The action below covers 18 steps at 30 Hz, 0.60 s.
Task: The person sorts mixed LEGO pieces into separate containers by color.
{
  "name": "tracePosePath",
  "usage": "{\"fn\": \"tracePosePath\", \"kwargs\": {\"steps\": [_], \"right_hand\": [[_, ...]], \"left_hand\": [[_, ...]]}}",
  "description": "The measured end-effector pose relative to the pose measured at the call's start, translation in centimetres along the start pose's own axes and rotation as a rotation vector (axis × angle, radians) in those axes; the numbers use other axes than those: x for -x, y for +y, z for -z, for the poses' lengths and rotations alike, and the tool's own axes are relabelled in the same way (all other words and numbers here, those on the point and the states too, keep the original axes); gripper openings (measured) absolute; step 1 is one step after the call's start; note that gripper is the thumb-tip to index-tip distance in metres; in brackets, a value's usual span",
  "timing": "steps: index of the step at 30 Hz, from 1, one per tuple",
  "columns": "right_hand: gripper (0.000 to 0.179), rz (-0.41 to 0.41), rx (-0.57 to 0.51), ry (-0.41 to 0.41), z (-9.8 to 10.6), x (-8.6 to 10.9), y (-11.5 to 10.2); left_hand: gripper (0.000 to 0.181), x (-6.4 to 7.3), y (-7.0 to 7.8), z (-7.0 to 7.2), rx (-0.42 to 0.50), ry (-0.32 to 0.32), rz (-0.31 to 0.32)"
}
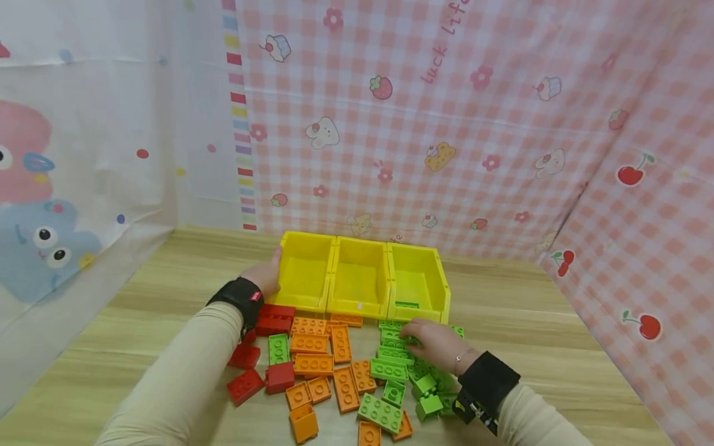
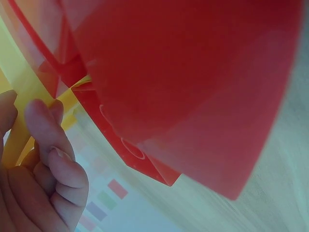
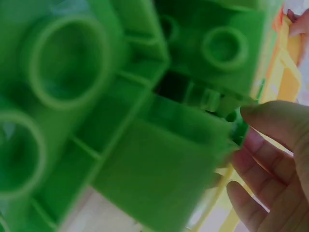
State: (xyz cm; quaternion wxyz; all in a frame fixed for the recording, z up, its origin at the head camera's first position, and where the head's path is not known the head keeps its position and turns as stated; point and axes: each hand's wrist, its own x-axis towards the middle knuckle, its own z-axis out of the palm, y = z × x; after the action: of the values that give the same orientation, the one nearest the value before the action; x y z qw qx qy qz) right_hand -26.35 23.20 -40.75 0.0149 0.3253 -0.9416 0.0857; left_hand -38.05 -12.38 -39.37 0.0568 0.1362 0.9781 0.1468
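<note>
Three yellow bins point(image 1: 331, 303) stand joined in a row. My left hand point(image 1: 264, 277) grips the left bin's outer side, and in the left wrist view its fingers point(image 2: 67, 169) curl at the yellow edge. Close by lie red toy bricks point(image 1: 245, 385), two of them large in front of that camera point(image 2: 193, 87). Over a cluster of green toy bricks point(image 1: 388, 370), just in front of the right bin, is my right hand point(image 1: 437, 344). Its thumb and fingers pinch a green brick point(image 3: 239, 129), partly hidden behind other green bricks. One green brick point(image 1: 406, 305) lies inside the right bin.
Orange bricks point(image 1: 313, 364) lie between the red and green groups, with a green brick point(image 1: 278, 349) at their left side. A green brick point(image 1: 380, 413) overlaps orange ones near the front. Behind the bins hangs a pink checked cloth point(image 1: 357, 173).
</note>
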Motion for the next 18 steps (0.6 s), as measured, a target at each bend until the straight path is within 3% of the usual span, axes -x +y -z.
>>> {"fn": "tracePosePath", "kwargs": {"steps": [5, 12, 18], "right_hand": [[0.019, 0.018, 0.044, 0.044, -0.55, -0.06, 0.07], [0.018, 0.035, 0.048, 0.098, -0.48, 0.08, -0.05], [0.019, 0.073, 0.02, 0.166, 0.16, 0.1, 0.02]], "left_hand": [[0.083, -0.3, -0.13, -0.28, 0.013, 0.01, 0.008], [0.083, -0.75, -0.4, -0.85, 0.024, -0.014, 0.022], [0.084, -0.85, -0.77, -0.89, 0.025, 0.008, 0.007]]}}
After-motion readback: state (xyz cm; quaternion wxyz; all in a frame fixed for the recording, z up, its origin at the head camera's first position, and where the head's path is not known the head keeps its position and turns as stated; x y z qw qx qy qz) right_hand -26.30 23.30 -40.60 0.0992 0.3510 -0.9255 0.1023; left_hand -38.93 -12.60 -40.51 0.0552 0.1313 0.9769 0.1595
